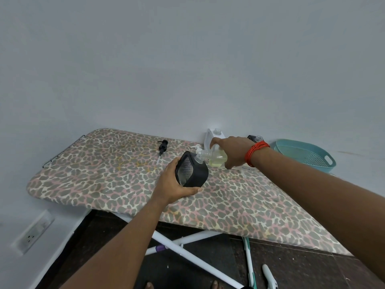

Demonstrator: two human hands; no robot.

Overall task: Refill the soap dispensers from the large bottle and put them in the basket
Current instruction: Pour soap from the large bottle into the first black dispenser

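Left hand [170,184]: wrapping round the tilted black soap dispenser [193,172], steadying it.
Right hand [231,151]: gripping the clear refill bottle [217,158] mid-body.
Handling: both probably feeling light, rigid, slippery.

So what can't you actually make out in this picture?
All in the head view:
- Whether liquid is flowing from the clear bottle into the black dispenser: the necks are too small to tell.
- White container by the wall: its lower part is behind the right hand.
- Second dark dispenser: mostly hidden by the right wrist.
- Teal basket: its floor is partly hidden by its own wall.
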